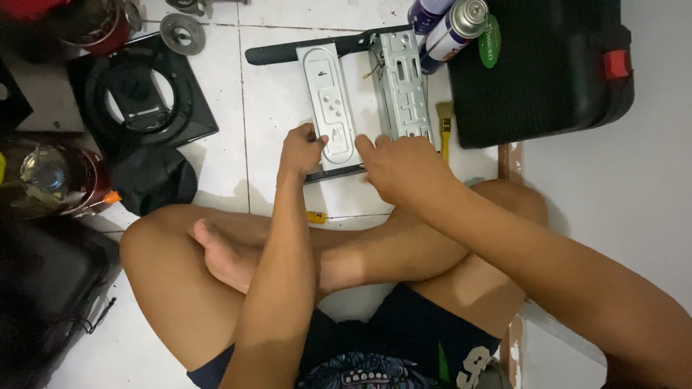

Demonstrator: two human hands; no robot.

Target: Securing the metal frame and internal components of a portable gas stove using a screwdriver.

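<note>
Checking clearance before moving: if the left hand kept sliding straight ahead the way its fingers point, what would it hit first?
The left hand already touches the flat metal plate; going on, it would probably ride along it toward the black bar. Depth is unclear.

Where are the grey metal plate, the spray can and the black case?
Grey metal plate (330,101): head view, middle of its flat face.
Spray can (454,30): head view, its side.
Black case (537,68): head view, lid centre.

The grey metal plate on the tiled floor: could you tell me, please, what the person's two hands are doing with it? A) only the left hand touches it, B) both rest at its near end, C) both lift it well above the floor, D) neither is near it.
B: the left hand and right hand both sit at the near end of the grey metal plate, which lies flat over a black part.
</note>
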